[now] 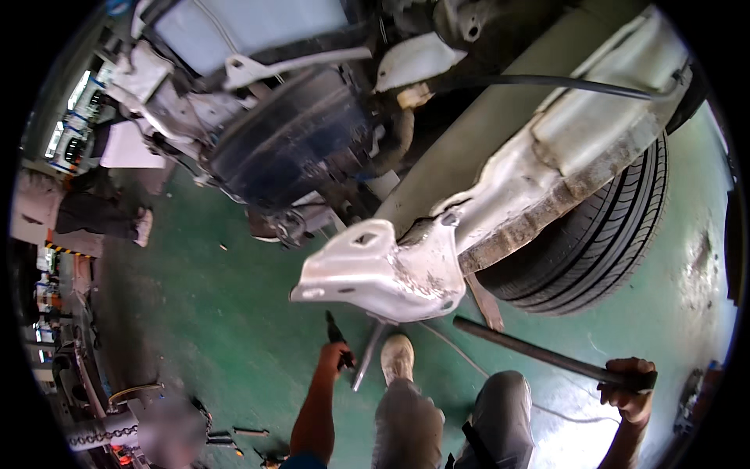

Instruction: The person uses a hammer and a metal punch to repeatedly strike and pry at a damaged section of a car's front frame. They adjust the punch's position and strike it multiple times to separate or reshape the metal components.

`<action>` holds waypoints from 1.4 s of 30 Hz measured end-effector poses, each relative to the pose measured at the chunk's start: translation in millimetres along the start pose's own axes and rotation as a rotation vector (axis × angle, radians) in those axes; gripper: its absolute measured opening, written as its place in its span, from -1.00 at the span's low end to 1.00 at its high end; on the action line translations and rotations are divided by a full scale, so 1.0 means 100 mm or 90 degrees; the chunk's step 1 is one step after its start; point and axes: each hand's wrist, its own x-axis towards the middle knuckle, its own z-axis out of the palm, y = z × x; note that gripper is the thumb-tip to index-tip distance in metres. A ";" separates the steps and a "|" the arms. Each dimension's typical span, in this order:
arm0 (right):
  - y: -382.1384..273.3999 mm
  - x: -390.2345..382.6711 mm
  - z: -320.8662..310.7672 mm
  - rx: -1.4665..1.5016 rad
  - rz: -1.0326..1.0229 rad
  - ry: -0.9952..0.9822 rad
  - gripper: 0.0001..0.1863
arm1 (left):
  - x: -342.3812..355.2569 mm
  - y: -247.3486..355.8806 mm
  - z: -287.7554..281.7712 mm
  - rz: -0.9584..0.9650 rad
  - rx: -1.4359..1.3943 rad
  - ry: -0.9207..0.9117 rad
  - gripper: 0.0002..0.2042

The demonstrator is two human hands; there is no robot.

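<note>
My left hand [337,356] is closed on a dark hand tool [333,328], its tip pointing up just below a dented silver metal bracket [351,273] at the end of a car body rail [547,156]. My right hand [626,387] grips one end of a long dark metal bar [539,352], whose other end lies near the bracket's lower right. A thin metal rod [367,359] slants down from under the bracket, beside my left hand.
A tyre [586,250] sits right of the bracket. Engine-bay parts [289,133] fill the upper middle. Another person's leg [101,211] is at the left. My legs and shoe [397,356] are below. Tools [250,432] and a chained pole [101,434] are at lower left.
</note>
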 end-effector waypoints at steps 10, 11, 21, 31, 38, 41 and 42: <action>0.64 0.44 0.55 -0.125 0.107 -0.222 -0.73 | -2.29 0.66 0.97 0.406 0.332 -0.206 -0.71; 0.67 0.41 0.56 -0.181 0.098 -0.222 -0.74 | -2.54 0.73 1.12 0.412 0.337 -0.209 -0.70; 0.80 0.05 0.07 -0.333 0.010 -0.179 -0.73 | -3.71 0.66 2.60 0.609 0.101 -0.308 -0.55; 1.16 -0.21 -0.29 -0.234 0.068 -0.131 -0.76 | -3.69 1.04 3.44 0.741 -0.135 -0.160 -0.69; 1.38 -0.28 -0.46 -0.106 0.183 -0.151 -0.69 | -3.69 1.07 3.62 0.758 -0.287 -0.332 -0.52; 1.88 -0.23 -0.55 -0.082 0.229 -0.157 -0.57 | -3.76 1.03 3.66 0.771 -0.296 -0.348 -0.53; 2.07 -0.21 -0.58 -0.060 0.251 -0.160 -0.55 | -3.79 1.02 3.67 0.784 -0.309 -0.356 -0.57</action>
